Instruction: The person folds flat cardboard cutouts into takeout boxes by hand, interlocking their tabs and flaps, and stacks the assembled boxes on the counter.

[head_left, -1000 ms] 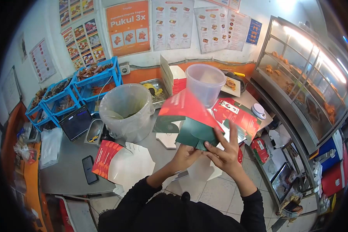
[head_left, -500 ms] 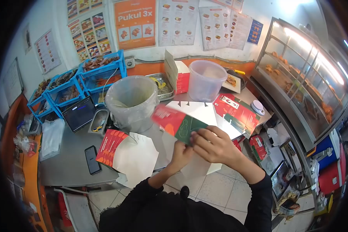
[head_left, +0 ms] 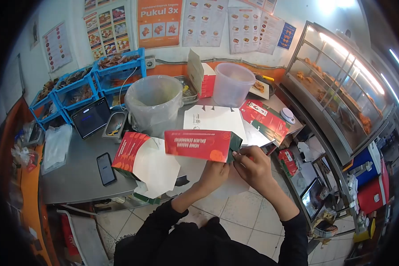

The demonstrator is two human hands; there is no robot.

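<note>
A red and green carton with a white inner flap [head_left: 197, 145] is held up over the front edge of the steel table. My left hand [head_left: 213, 176] grips its lower edge from below. At the carton's green right end, my right hand [head_left: 252, 166] pinches the edge between thumb and fingers. To the left lies a partly folded red and white carton [head_left: 151, 163]. Flat red and green carton sheets [head_left: 267, 119] lie behind my right hand, at the right of the table.
A lined bucket [head_left: 154, 104] and a clear plastic tub [head_left: 233, 84] stand behind. Blue baskets [head_left: 77, 91], a tablet [head_left: 91, 117] and a phone [head_left: 106, 169] are at the left. A lit glass food cabinet [head_left: 337, 80] fills the right.
The held carton has turned so its red printed side faces up and its green end points right. Both hands still hold it. The view has shifted slightly.
</note>
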